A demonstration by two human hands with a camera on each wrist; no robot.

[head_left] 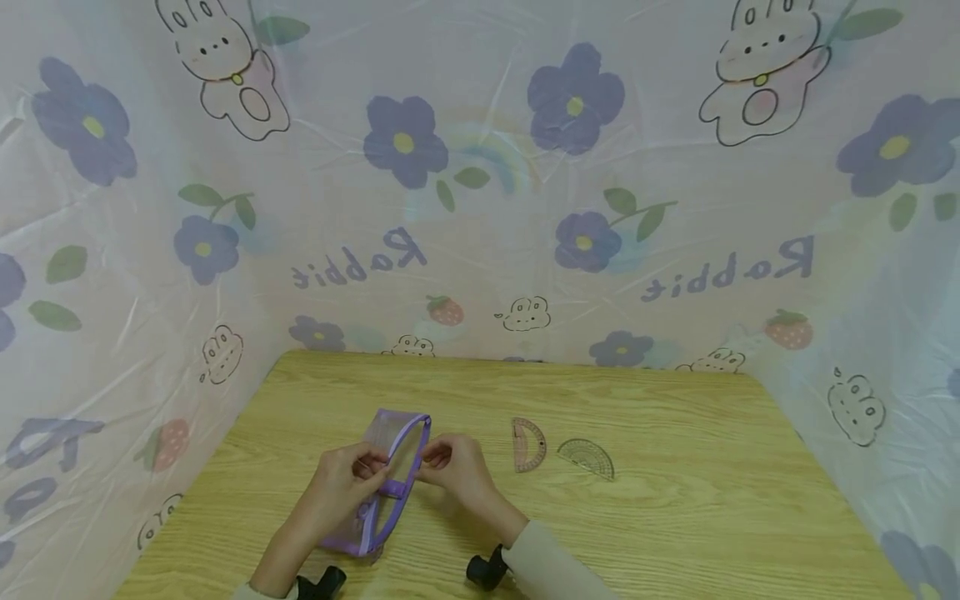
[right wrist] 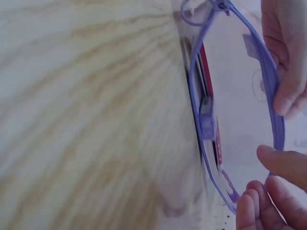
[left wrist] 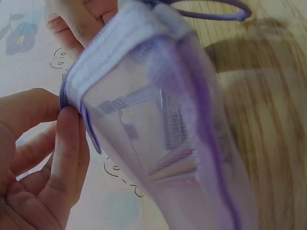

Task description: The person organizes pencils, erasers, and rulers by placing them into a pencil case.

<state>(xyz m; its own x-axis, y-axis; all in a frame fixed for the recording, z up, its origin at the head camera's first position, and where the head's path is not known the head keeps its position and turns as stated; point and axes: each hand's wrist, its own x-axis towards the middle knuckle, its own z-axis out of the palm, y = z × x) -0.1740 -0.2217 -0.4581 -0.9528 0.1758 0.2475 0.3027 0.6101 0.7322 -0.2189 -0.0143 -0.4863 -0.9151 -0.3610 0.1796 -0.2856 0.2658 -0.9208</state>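
A see-through purple zip pencil case lies on the table with its mouth spread apart. My left hand pinches the rim on one side between thumb and fingers, as the left wrist view shows too. At the rim, my right hand pinches the edge with its thumb and fingertips. Inside, the right wrist view shows a thin red stick-like item and dark ones beside it. Through the wall in the left wrist view, several pale, pencil-like sticks show. A purple cord loop hangs at one end.
Right of the pencil case, a pinkish D-shaped protractor and a clear protractor lie flat on the wooden table. Printed fabric walls with rabbits and flowers stand behind and on both sides. Each wrist carries a black mount.
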